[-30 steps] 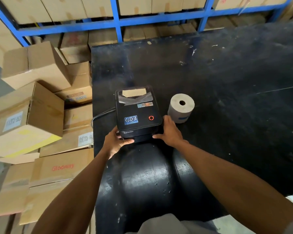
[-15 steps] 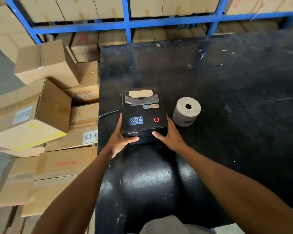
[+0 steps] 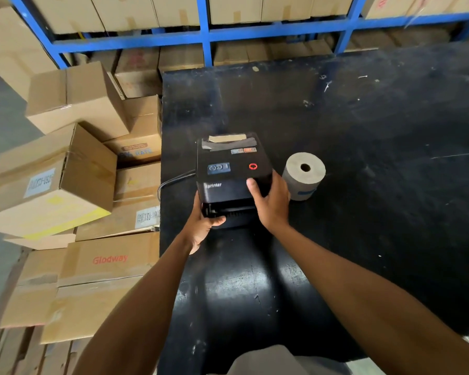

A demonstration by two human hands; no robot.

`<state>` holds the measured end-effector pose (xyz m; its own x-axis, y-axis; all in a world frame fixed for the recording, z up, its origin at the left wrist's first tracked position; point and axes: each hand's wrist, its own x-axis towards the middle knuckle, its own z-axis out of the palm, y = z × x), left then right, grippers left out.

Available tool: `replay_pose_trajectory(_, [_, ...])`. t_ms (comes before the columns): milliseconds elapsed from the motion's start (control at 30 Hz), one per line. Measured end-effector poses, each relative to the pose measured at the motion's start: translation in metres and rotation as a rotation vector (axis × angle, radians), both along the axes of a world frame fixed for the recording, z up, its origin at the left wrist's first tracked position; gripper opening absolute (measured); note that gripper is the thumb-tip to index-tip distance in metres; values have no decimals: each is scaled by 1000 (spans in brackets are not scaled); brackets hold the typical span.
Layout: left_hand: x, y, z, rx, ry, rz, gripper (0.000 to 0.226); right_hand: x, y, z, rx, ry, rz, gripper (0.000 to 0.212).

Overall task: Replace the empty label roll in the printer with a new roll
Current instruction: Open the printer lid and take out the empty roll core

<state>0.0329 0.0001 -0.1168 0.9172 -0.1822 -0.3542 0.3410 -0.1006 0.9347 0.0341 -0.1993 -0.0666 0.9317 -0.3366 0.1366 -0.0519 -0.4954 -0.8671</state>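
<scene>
**Printer lid is finally popping open**

So half a second ago both hands were just parked on the front corners of the printer with the lid flat and shut. Now the cover is tipped up at the front and there's a dark gap under it with some of the mechanism showing. The right hand is clamped on the lid's front right corner, thumb on top, and looks like it's doing the lifting. The left hand is closed around the lower front left of the base, holding it down on the black table.

The new roll stands on end just beside the printer's right side, untouched. My guess: the lid swings fully open next and the empty core comes out.
</scene>
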Motion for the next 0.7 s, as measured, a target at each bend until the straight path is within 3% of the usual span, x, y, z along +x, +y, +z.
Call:
replay_pose_trajectory(133, [4, 3, 11, 82, 35, -67, 123, 53, 18, 53, 276, 75, -150, 75])
replay_pose_trajectory(267, [15, 3, 26, 202, 60, -141, 129, 100, 18, 87, 539, 151, -85, 50])
replay_pose_trajectory(367, [25, 0, 36, 265, 96, -187, 138, 113, 16, 89, 756, 184, -47, 48])
replay_pose_trajectory(433, [31, -2, 41, 314, 83, -209, 140, 117, 14, 87, 713, 217, 27, 48])
replay_pose_trajectory(567, [37, 0, 39, 466, 58, -253, 140, 122, 9, 86, 580, 280, 142, 81])
replay_pose_trajectory(633, [39, 3, 39, 515, 23, -249, 129, 122, 5, 79, 561, 269, 148, 81])
replay_pose_trajectory(700, [40, 6, 40, 446, -54, -185, 101, 118, -1, 67, 495, 257, 132, 73])
